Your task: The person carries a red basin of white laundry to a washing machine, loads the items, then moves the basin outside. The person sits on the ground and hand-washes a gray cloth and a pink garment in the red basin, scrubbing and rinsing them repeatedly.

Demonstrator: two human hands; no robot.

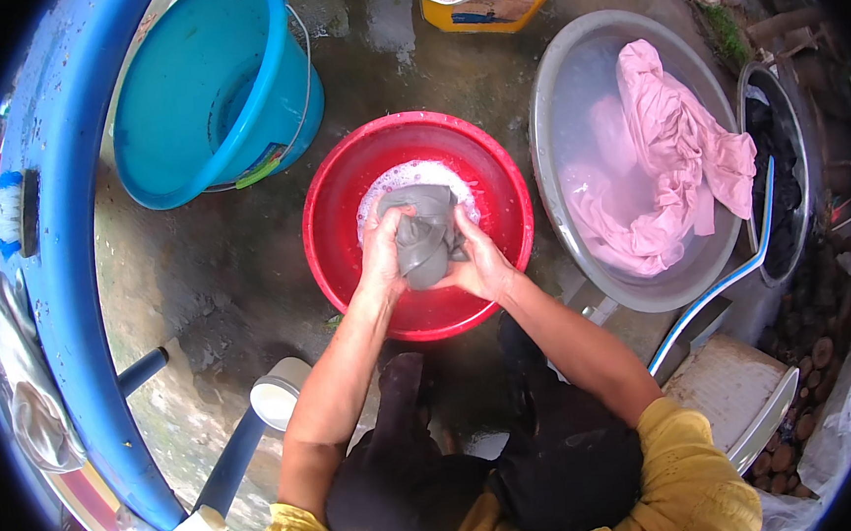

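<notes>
A wet grey cloth (423, 229) is bunched between my two hands over a red plastic basin (330, 272). My left hand (381, 250) grips its left side, the thumb pressed on top. On the other side, my right hand (481, 261) holds the cloth with the thumb up and the fingers curled beneath it. White suds (419, 171) show around the cloth at the bottom of the basin. How much of the cloth touches the water is hidden by my hands and the bundle.
At right stands a grey basin (549, 183) of cloudy water with pink fabric (665, 145). A turquoise bucket (267, 114) tilts at upper left, with stacked yellow buckets (474, 10) behind. The blue table edge (72, 238) carries a scrub brush (16, 213). A long-handled dustpan (730, 385) lies lower right.
</notes>
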